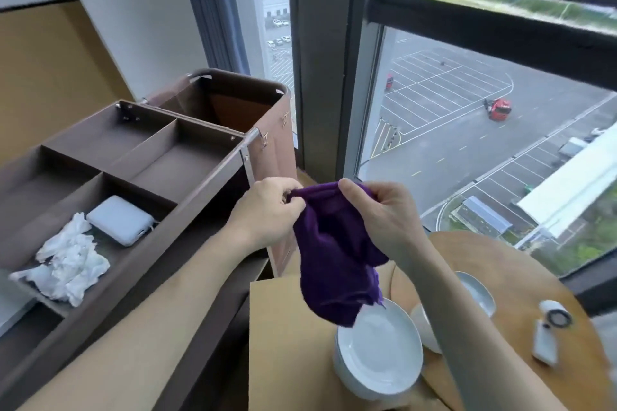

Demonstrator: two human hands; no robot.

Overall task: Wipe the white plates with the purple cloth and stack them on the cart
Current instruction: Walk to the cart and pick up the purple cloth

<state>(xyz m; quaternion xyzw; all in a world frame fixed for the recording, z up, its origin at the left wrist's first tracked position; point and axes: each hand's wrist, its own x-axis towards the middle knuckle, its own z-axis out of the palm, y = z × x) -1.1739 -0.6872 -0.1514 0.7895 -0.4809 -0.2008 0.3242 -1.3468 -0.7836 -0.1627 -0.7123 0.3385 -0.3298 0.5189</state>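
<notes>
Both hands hold the purple cloth (337, 253) up in the air in front of me. My left hand (267, 210) pinches its top left corner and my right hand (384, 210) grips its top right edge, so the cloth hangs down. Its lower tip dangles just above a stack of white plates (380, 354) on the round wooden table (534, 267). Another white plate (477, 290) lies further right, and a white dish (425, 327) is partly hidden behind my right forearm. The brown cart (187, 190) with tray compartments stands to the left.
The cart's near compartment holds crumpled white tissue (70, 264) and a white power bank (120, 220). A brown bag (267, 110) hangs at the cart's far end. A cardboard box (287, 344) sits beside the plates. A small white device (551, 327) lies on the table. Large windows are ahead.
</notes>
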